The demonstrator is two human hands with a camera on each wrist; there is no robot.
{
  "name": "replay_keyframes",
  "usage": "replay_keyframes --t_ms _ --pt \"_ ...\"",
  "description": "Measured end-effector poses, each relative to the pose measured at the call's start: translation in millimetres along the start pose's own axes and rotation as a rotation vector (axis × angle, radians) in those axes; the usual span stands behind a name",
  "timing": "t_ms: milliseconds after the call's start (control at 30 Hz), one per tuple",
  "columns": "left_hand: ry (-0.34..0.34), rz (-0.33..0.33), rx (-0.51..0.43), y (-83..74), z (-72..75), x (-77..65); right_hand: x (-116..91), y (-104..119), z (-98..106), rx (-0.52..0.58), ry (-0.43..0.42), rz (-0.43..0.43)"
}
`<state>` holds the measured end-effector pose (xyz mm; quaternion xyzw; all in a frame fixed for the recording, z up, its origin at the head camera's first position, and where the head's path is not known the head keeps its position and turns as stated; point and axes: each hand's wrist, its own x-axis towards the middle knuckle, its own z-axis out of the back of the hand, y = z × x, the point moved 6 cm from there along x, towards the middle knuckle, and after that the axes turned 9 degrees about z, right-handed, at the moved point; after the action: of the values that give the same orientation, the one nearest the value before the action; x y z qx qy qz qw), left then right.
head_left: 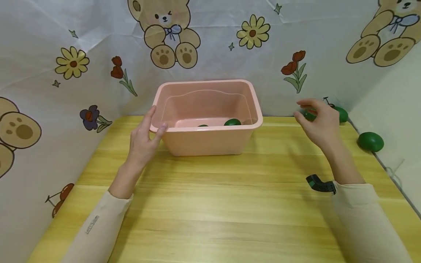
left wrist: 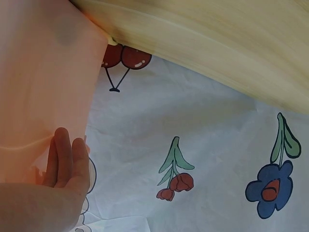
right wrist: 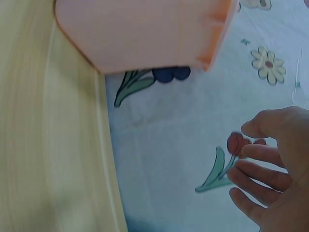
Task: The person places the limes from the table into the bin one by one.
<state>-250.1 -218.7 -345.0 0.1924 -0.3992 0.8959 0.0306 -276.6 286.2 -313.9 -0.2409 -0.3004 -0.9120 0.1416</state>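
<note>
A pink plastic bin [head_left: 207, 140] stands at the back of the wooden table. My left hand [head_left: 143, 140] rests on its front left corner, the thumb at the rim and the fingers straight along the side; in the left wrist view these fingers [left wrist: 64, 159] lie beside the wall. Inside the bin, a smooth dark green oval [head_left: 232, 122] shows, with the top of another by the front wall. My right hand [head_left: 320, 122] hovers to the bin's right, fingers loosely bent, holding nothing. Behind it a green oval [head_left: 310, 115] is partly hidden.
Another green oval [head_left: 342, 114] lies in the back right corner, and one more green oval [head_left: 371, 141] sits by the table's right edge. A patterned cloth [head_left: 213, 47] hangs behind and to the left. A black strap device [head_left: 319, 183] is on the right wrist.
</note>
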Motion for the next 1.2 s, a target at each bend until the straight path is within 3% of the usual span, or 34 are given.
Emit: replay_keyframes --t_ms 333,567,867,1067,1200 --pt "-0.007 -0.019 0.003 -8.8 -9.5 -0.1 -28 -63 36 -0.068 0.024 -0.132" --pt "-0.003 -0.038 -0.001 -13.8 -13.7 -1.6 -52 -101 56 -0.117 0.007 -0.173" --pt "-0.005 -0.042 -0.025 -16.0 -22.2 -1.8 -65 -148 91 -0.195 0.047 -0.243" --pt "-0.002 0.000 0.016 -11.5 -11.7 -6.1 -69 -178 95 -0.203 0.042 -0.284" --pt "-0.011 0.004 0.024 -10.7 -2.8 -7.3 -72 -193 89 -0.191 0.108 -0.325"
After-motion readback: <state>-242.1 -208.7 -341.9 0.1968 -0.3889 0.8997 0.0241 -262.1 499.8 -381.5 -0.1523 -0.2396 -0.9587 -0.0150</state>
